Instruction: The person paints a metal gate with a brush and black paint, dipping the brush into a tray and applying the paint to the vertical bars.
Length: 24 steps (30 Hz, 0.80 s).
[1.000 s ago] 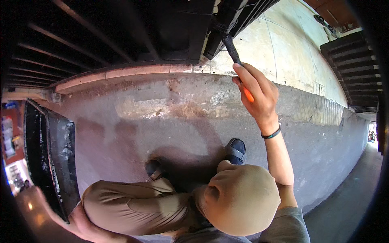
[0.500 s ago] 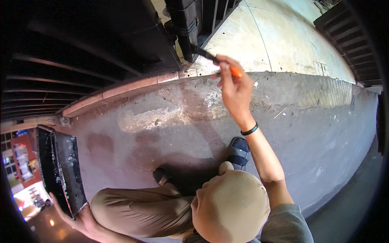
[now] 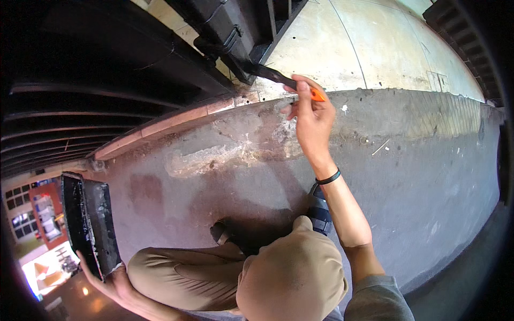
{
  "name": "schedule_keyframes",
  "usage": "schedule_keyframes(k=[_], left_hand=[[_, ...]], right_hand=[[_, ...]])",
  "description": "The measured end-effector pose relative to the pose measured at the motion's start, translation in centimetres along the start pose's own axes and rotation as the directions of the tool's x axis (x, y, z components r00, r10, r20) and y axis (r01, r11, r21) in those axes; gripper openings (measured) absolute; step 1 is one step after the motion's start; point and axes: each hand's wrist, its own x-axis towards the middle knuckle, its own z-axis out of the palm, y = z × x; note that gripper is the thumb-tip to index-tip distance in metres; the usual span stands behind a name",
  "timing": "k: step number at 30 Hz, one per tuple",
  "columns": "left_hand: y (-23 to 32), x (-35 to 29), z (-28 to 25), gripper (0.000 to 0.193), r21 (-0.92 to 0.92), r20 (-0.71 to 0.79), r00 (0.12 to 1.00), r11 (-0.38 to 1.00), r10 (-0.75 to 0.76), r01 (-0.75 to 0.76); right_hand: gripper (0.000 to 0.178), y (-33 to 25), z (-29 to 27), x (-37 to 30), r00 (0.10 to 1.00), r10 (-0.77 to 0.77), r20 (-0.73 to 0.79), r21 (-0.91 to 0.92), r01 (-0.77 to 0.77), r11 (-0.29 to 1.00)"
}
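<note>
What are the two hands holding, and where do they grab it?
The right hand grips a paintbrush by its orange handle end. The left hand holds a black paint tray by its lower edge.

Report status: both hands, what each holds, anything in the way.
Right hand grips orange-handled brush, bristles at black gate post base. Left hand holds black paint tray upright at knee. Nothing blocking the brush.

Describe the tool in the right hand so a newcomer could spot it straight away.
Start at the black metal gate post at the top, where it meets the pale tiled floor. The right hand reaches up to its base holding a paintbrush. Its orange handle tip and black-coated bristle end set it apart from the black paint tray in the left hand.
</note>
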Motion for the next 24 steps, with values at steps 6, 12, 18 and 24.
schedule_keyframes(k=[6, 12, 18, 24], left_hand=[[0.4, -0.9, 1.8, 0.038, -0.14, -0.107, 0.99, 0.987, -0.092, 0.077], [0.1, 1.3, 0.5, 0.039, -0.192, -0.025, 0.994, 0.976, -0.11, 0.103], [0.4, 0.2, 1.6, 0.036, -0.181, -0.113, 0.987, 0.979, -0.116, 0.094], [0.3, 0.7, 1.5, 0.04, -0.24, -0.087, 0.983, 0.961, -0.162, 0.137]], right_hand=[[0.044, -3.2, 0.4, 0.8, 0.999, 0.011, -0.047, 0.349, 0.006, 0.937], [0.04, 0.4, 0.1, -0.1, 0.99, 0.127, -0.068, 0.059, -0.123, 0.991], [0.039, -7.3, 3.6, -1.1, 0.997, -0.08, 0.014, 0.188, 0.076, 0.979], [0.045, -3.4, 1.7, -1.1, 0.994, -0.097, 0.043, 0.033, 0.095, 0.995]])
